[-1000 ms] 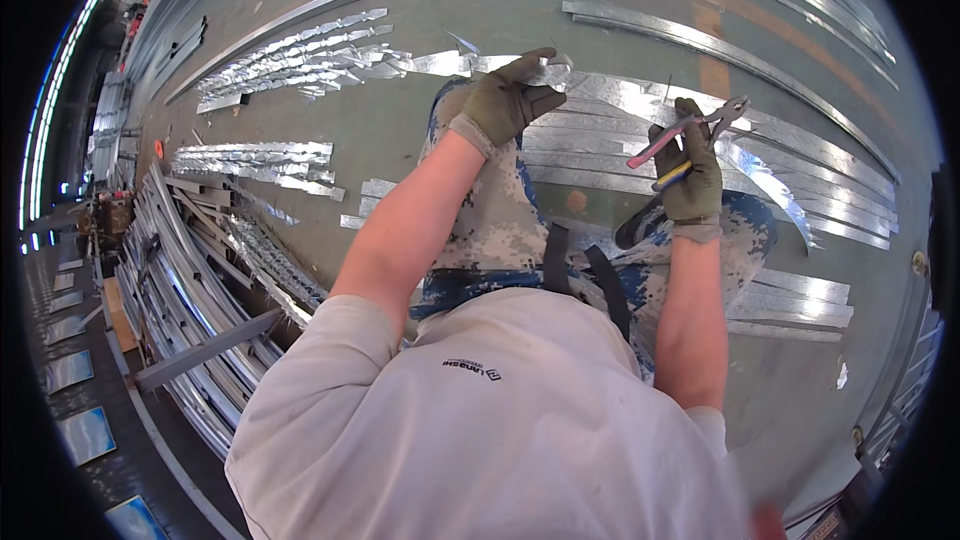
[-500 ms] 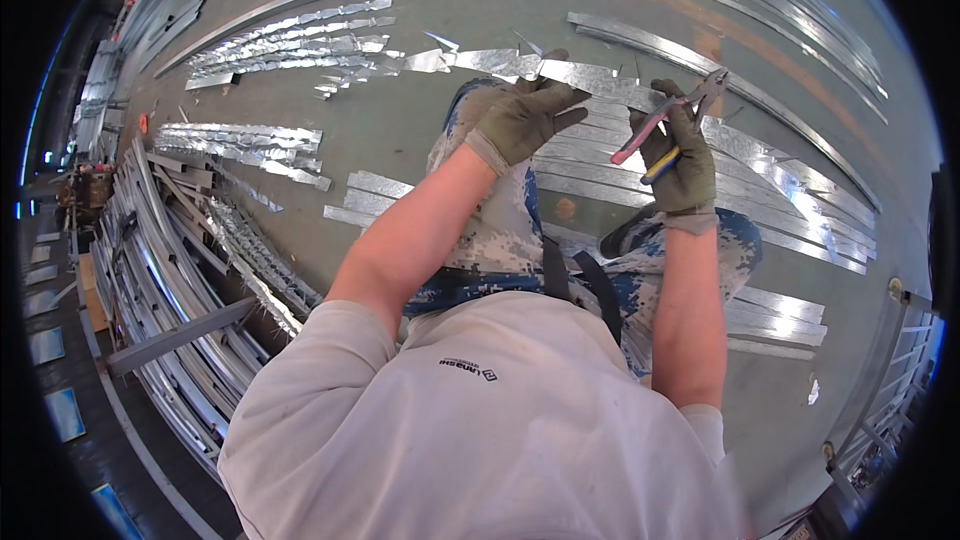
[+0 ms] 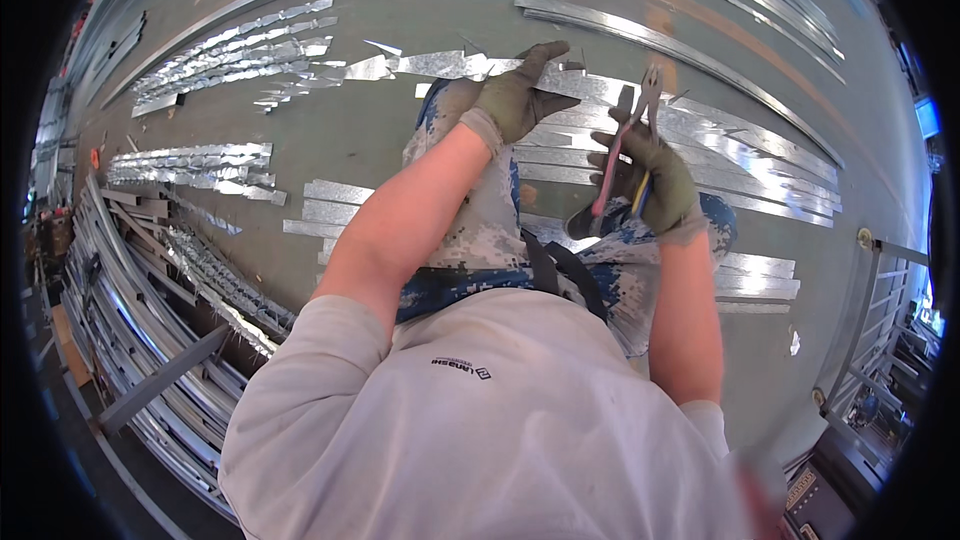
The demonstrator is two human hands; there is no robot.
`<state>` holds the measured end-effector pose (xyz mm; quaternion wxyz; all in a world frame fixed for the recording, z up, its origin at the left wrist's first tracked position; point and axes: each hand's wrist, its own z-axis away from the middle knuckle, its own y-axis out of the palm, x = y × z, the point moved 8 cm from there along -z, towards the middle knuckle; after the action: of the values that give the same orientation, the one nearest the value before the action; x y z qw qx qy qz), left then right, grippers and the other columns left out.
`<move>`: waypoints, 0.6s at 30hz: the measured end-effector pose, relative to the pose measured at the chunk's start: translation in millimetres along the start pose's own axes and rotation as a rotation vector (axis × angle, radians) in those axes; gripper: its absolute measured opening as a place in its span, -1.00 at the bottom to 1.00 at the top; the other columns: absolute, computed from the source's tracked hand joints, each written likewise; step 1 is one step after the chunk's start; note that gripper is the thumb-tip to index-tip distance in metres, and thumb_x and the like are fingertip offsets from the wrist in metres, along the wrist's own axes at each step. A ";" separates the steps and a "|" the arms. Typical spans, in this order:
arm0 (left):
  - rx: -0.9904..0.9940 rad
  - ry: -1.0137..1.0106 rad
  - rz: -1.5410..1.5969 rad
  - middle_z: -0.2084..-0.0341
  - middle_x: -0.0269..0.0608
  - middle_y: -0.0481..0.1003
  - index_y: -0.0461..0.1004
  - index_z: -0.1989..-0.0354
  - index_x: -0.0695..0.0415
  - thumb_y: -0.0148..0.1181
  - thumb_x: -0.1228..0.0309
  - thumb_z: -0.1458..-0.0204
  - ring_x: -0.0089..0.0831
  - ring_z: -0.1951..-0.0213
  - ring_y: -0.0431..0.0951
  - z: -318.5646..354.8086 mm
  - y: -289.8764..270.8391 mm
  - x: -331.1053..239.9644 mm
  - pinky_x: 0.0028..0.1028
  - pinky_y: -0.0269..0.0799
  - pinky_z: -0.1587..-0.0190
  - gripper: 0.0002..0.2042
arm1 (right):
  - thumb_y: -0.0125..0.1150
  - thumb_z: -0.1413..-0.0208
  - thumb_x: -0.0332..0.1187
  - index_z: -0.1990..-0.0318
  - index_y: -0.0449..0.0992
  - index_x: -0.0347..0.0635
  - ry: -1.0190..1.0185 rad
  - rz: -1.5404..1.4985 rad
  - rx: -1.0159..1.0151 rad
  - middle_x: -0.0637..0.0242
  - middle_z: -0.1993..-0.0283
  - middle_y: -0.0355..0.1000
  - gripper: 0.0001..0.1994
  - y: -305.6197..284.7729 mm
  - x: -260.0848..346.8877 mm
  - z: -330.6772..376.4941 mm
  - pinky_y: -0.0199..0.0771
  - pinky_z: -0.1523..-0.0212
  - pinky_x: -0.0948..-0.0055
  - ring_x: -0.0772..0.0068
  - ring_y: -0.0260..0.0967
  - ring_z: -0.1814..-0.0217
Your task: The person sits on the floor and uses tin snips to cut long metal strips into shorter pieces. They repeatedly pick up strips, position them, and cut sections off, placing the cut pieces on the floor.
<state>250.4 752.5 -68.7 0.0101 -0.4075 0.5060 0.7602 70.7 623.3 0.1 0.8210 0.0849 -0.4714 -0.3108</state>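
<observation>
The right hand (image 3: 655, 180) has its grip closed around the snips (image 3: 625, 150), fingers wrapped over the pink and yellow handles, with the metal blades pointing up and away from the body. The snips are held in the air just above the strips (image 3: 700, 140), a bed of shiny flat metal lengths lying side by side on the floor (image 3: 400, 0). The left hand (image 3: 520, 95), gloved like the right, is spread flat with its palm pressing on the near end of one strip, its grip wide and closed on nothing. Both hands work over the person's knees, near each other but apart. Further left on the floor lie offcuts (image 3: 235, 35) in loose rows, and at the far left edge a stack of metal profiles (image 3: 130, 270).
</observation>
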 end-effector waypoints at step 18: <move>-0.022 0.016 -0.792 -0.46 0.14 0.40 0.24 -0.63 -0.03 -0.22 0.01 -0.68 -0.01 -0.27 0.65 -4.3 -15.4 5.3 -0.16 0.68 -0.39 -0.48 | 0.39 -0.30 -0.49 -0.22 0.50 -0.42 0.058 0.159 -0.214 0.09 0.18 0.62 -0.61 -12.3 -63.9 67.2 0.62 0.33 0.25 0.28 0.60 0.33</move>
<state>256.1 754.6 -84.4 0.2941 -0.5770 0.3017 0.6997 -13.3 661.5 -14.9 0.8606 -0.0317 -0.4169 -0.2908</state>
